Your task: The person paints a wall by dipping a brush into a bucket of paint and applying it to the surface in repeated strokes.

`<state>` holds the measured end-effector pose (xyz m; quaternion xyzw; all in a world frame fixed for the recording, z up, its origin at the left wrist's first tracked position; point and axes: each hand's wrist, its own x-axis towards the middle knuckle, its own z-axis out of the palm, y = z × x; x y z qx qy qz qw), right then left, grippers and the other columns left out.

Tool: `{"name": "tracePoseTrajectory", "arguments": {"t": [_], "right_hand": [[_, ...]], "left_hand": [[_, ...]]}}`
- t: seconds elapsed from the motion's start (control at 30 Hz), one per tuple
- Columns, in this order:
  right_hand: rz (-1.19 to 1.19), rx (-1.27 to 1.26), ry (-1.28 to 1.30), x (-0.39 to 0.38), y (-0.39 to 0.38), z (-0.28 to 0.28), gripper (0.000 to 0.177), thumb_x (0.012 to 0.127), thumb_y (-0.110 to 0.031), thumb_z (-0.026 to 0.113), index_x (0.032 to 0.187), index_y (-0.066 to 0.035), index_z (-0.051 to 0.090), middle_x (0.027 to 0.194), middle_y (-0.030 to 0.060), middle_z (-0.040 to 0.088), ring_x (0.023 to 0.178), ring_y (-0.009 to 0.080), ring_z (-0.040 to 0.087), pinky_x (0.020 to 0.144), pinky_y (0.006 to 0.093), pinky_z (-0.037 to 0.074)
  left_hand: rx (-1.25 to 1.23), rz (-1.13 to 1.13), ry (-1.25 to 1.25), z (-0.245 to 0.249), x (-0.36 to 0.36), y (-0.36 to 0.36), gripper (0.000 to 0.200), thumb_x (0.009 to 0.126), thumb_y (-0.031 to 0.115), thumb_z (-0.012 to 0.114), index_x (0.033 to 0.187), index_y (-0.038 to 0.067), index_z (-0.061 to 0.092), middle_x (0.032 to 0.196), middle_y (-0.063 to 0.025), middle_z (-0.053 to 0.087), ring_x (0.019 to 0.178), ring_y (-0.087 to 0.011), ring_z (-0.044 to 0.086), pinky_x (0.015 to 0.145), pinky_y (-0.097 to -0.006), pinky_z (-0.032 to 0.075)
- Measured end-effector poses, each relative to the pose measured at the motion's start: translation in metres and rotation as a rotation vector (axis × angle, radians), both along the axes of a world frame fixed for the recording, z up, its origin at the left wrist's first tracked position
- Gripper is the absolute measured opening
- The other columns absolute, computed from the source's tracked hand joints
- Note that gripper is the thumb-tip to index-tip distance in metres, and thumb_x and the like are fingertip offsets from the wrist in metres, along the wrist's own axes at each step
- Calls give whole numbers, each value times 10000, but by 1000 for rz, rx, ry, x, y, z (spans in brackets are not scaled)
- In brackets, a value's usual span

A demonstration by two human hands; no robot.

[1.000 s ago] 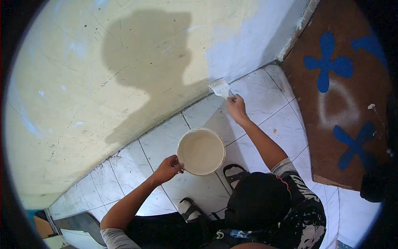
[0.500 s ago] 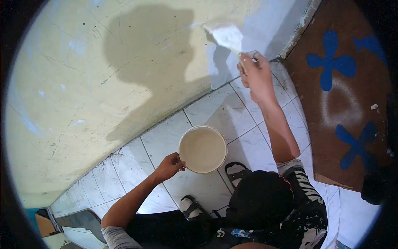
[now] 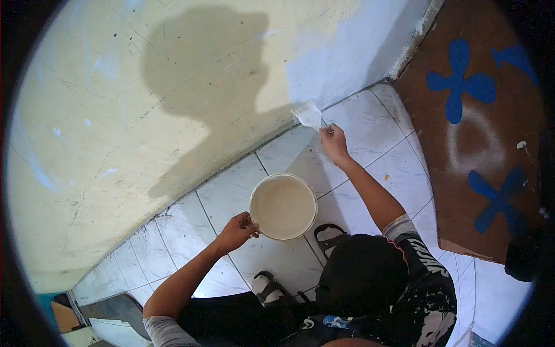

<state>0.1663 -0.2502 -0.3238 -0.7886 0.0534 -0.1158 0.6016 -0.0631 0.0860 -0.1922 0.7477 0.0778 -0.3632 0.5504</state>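
Black trousers (image 3: 364, 272) — dark shirt (image 3: 425, 295), white lettering (image 3: 430, 261) — grey sleeves (image 3: 167, 332), strapped sandals (image 3: 277, 284).

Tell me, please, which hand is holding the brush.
The right hand: it grips the brush near the wall. The left hand is at the bucket's rim.

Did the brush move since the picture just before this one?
Yes. The brush moved down the wall, closer to the tiled floor.

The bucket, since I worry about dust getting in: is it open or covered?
Open: no lid covers the bucket, and the head view looks into its pale inside.
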Motion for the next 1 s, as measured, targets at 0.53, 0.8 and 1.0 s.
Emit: {"name": "tracePoseTrajectory", "arguments": {"t": [0.53,0.8,1.0], "right_hand": [[22,-150,338,25,-28,135,282,881,-230,669,935,46,649,816,189,698,760,286,677,712,404,518],[133,261,11,-18,-40,270,166,951,-161,633,877,-15,608,669,17,569,598,81,500,535,265,396],[116,269,-87,4,-20,201,177,973,-174,617,914,-14,569,677,-3,547,599,73,483,528,254,384]], "left_hand": [[-10,1,3,-2,-1,-1,262,994,194,608,1128,-29,580,1024,-140,699,888,-203,696,785,-330,543],[0,1,2,-8,-2,2,249,989,206,618,1119,-4,587,1002,-118,707,884,-193,699,765,-332,536],[-30,6,4,-13,-2,4,248,989,210,616,1108,-5,587,997,-125,706,885,-201,702,772,-336,539]]}}
